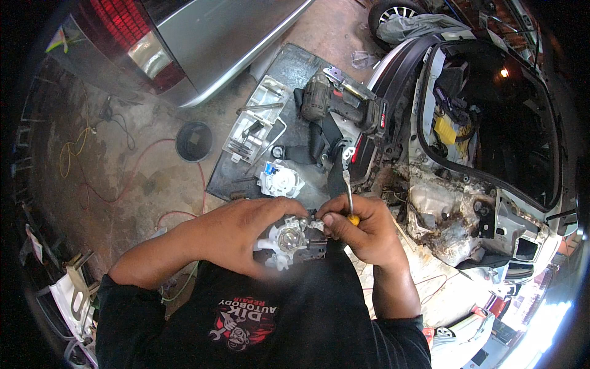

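My left hand [246,230] is wrapped round a white plastic assembly [286,243] with a round, clear centre, held close in front of my dark shirt. My right hand [362,230] is closed on a screwdriver [351,203]; its yellow handle shows between the fingers, and the metal shaft points away from me. The thumb and fingertips of that hand meet a small pale piece [316,224] at the assembly's right side. Just beyond both hands, a round white plastic part [281,179] with a blue spot lies on the dark work surface [295,61].
On the work surface are a black cordless power tool [335,101], a white plastic tray [261,114] with loose tools, and dark straps [307,147]. A black bucket [194,141] stands on the floor left. A silver car [227,43] is far left; a stripped car body [455,203] stands right.
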Action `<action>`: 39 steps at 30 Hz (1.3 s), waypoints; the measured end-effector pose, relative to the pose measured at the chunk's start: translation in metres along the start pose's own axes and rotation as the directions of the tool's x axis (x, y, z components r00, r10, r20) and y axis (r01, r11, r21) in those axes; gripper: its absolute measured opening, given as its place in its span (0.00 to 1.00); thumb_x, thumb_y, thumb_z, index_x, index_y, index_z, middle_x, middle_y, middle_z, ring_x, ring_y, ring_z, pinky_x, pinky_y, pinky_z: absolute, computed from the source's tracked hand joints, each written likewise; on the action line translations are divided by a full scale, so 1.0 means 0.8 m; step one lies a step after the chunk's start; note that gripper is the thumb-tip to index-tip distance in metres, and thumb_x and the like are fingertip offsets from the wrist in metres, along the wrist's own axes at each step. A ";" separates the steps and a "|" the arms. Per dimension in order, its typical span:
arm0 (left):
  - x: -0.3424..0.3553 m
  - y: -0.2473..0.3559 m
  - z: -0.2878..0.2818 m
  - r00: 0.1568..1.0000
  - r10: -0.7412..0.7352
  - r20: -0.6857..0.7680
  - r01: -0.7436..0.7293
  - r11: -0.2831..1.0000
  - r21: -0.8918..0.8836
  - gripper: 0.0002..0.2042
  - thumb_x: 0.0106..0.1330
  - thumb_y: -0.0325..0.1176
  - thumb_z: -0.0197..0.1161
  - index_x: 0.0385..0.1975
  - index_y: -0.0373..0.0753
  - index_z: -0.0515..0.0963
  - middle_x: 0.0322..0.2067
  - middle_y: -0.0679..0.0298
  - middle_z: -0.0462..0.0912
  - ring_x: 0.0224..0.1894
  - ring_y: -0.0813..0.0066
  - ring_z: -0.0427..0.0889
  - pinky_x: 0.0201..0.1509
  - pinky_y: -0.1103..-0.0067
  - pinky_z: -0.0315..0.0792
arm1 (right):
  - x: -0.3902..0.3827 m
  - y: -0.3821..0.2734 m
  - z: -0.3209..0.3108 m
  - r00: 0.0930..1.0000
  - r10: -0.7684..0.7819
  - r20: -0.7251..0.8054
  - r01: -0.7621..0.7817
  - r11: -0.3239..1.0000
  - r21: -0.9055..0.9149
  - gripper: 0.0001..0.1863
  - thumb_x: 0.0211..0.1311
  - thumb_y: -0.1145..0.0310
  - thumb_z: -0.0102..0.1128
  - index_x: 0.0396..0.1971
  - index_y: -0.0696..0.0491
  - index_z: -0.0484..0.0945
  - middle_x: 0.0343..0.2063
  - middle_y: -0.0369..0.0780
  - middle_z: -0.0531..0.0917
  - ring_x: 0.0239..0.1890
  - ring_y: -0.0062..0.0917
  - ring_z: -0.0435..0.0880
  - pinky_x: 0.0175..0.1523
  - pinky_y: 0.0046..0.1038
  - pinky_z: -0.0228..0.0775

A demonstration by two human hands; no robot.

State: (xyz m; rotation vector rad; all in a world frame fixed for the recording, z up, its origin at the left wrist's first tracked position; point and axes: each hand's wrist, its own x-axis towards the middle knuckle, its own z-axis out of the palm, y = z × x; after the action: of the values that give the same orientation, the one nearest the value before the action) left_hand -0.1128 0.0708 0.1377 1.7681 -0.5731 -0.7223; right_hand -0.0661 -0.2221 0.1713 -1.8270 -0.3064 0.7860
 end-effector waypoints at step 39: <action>-0.045 -0.028 0.045 1.000 0.014 -0.015 -0.014 0.999 -0.032 0.49 0.52 0.39 0.90 0.75 0.39 0.69 0.76 0.38 0.71 0.80 0.37 0.70 0.83 0.55 0.68 | 0.005 -0.012 -0.001 0.333 -0.862 0.382 0.146 0.447 0.882 0.18 0.81 0.57 0.58 0.39 0.58 0.84 0.33 0.50 0.82 0.27 0.43 0.81 0.31 0.43 0.69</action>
State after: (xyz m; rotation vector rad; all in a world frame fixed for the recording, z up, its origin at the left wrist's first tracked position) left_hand -0.1631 0.0780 0.1153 1.7364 -0.5603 -0.7045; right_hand -0.0607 -0.2168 0.1789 -0.3162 -1.0488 0.9870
